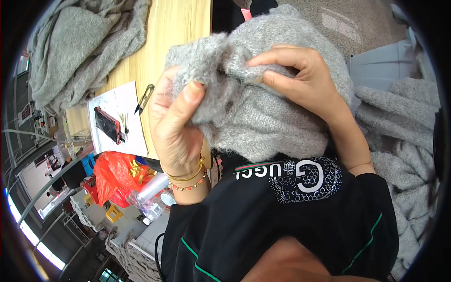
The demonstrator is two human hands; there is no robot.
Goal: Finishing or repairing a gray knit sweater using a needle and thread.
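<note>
- Left hand (176, 117) is gripping a bunched fold of the grey fuzzy knit garment (263, 108); thumb is pressing down on the front of the fold, the other fingers are hidden behind the fabric. Hand is closed on the knit.
- Right hand (300, 80) is pinching a small ridge of the same garment between thumb and fingertips, wrist bent, fingers curled inward; closed on the fabric.
- The garment is being held up close to the chest, above the black shirt (282, 216), just beside the edge of the wooden worktop (174, 28); its lower part is hanging over the lap.
- Judgement on doing this step well: the two hands are holding the knit taut between them, so keeping the pinch shallow and the pull gentle would spare the loose stitches; the fuzzy yarn looks easy to snag.
- Left wrist is wearing gold bangles and a beaded bracelet (188, 181); forearm is rising from the lower edge.
- On the worktop: thread snips (144, 98) and a red phone (108, 124) are lying on a sheet of paper (117, 98), well apart from the hands.
- More grey knitwear is lying heaped at the upper left (80, 42) and at the right (404, 122).
</note>
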